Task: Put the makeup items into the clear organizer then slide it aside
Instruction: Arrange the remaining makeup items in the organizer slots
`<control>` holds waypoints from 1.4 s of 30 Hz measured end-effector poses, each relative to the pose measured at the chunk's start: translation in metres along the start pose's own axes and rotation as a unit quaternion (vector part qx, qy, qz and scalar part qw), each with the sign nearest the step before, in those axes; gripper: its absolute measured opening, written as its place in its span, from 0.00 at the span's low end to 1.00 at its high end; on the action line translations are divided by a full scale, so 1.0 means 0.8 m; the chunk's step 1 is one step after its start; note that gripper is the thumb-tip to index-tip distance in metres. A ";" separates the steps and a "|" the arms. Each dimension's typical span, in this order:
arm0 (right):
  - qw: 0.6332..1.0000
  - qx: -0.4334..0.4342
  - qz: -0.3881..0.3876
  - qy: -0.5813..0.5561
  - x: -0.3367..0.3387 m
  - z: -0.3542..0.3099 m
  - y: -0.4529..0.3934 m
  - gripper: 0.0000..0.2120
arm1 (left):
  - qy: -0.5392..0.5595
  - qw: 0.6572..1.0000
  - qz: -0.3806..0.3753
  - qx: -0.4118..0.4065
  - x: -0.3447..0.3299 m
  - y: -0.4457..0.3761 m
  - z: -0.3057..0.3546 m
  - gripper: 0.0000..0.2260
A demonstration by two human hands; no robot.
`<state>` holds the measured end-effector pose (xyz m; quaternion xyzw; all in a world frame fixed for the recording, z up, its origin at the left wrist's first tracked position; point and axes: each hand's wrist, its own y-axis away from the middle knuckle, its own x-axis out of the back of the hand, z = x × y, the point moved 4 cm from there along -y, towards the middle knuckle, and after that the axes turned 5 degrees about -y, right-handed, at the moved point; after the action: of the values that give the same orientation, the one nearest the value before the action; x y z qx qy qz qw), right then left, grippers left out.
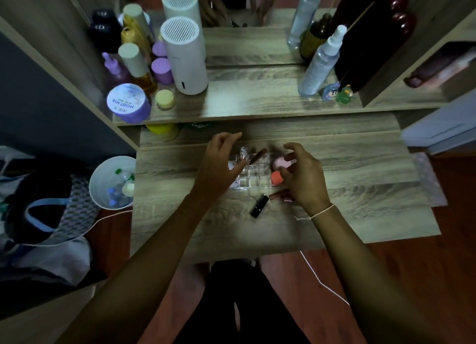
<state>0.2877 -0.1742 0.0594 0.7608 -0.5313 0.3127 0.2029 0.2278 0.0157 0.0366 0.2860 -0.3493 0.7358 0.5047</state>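
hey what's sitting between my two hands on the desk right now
The clear organizer, seen in the head view, with a reddish-brown tube leaning in it, between left hand and right hand.

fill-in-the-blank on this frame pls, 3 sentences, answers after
1. The black lipstick tube lies on the desk, outside the clear ____.
2. The white cylinder stands on the ____ above the desk.
3. The right hand wears a thin string at the ____.

Missing words: organizer; shelf; wrist
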 end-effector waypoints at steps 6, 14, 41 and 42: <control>1.000 -0.014 0.022 0.007 0.017 0.005 0.007 0.22 | -0.009 1.000 0.026 -0.014 0.012 0.012 0.017 0.24; 0.995 -0.069 0.070 0.030 0.048 0.058 0.047 0.10 | 0.003 0.991 -0.024 -0.129 -0.029 0.068 0.070 0.09; 0.981 -0.070 -0.110 0.144 -0.032 0.105 0.104 0.16 | 0.003 0.982 -0.177 0.066 -0.102 0.115 0.031 0.19; 0.983 -0.073 -0.107 0.132 -0.032 0.104 0.104 0.15 | 0.006 0.983 -0.170 0.066 -0.097 0.115 0.031 0.19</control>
<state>0.2255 -0.2395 -0.0204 0.7482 -0.4371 0.3472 0.3587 0.1684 -0.0691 -0.0297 0.3690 -0.2436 0.6625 0.6046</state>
